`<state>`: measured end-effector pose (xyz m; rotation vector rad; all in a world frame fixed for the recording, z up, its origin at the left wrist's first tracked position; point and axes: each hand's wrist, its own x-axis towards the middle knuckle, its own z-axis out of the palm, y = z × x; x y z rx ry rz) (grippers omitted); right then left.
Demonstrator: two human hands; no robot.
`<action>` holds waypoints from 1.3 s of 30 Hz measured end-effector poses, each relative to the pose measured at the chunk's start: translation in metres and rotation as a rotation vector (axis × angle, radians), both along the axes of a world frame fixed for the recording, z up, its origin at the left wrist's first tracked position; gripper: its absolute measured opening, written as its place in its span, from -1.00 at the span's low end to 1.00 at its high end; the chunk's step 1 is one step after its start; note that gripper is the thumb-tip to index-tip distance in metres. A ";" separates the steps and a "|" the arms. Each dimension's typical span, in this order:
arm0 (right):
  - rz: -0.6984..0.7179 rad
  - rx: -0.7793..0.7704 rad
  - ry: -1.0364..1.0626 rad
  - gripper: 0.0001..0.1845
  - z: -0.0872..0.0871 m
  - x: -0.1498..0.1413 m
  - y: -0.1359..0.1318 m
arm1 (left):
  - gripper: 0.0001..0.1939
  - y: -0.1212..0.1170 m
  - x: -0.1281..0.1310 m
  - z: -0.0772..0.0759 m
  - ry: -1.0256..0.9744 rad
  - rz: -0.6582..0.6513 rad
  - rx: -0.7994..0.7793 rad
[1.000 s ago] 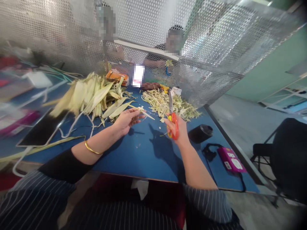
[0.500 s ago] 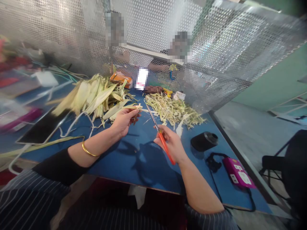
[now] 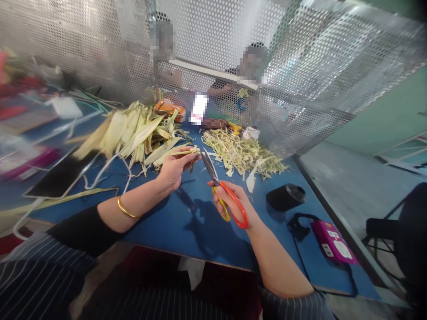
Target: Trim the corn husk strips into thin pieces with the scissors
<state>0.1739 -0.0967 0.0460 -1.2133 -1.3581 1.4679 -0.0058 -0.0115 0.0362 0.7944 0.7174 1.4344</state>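
Note:
My left hand [image 3: 175,169] pinches a thin pale strip of corn husk [image 3: 183,153] whose end points right. Scissors [image 3: 213,173] with one red and one yellow handle are in my right hand [image 3: 230,198], fingers through the loops. Their blades are slightly parted, with the tips close beside the end of the strip. Behind my left hand lies a heap of whole dried corn husks [image 3: 133,133]. A pile of short husk scraps [image 3: 242,153] spreads beyond the scissors. Part of the strip is hidden by my left fingers.
A dark cylinder [image 3: 283,198] and a magenta box with a cable [image 3: 335,242] stand on the right of the blue table [image 3: 207,240]. A white wire hanger [image 3: 108,171] and a dark panel [image 3: 60,178] lie left. Perforated metal sheeting [image 3: 213,31] closes the back; two people are behind it.
The scissors' handles have spread and the blades have parted. My right hand has turned them, so the yellow handle now shows. The left hand still holds the strip in nearly the same spot.

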 end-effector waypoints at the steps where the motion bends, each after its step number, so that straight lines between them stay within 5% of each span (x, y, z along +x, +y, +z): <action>1: 0.003 -0.013 0.014 -0.53 0.001 0.000 0.000 | -0.75 0.000 0.000 -0.001 0.016 0.006 0.000; 31: -0.132 0.035 -0.110 -0.56 -0.006 -0.011 -0.003 | -0.73 0.000 0.006 -0.008 0.090 0.061 0.041; 39: 0.108 0.111 0.084 -0.52 0.003 -0.002 -0.008 | -0.73 0.005 -0.001 -0.003 0.221 0.171 0.165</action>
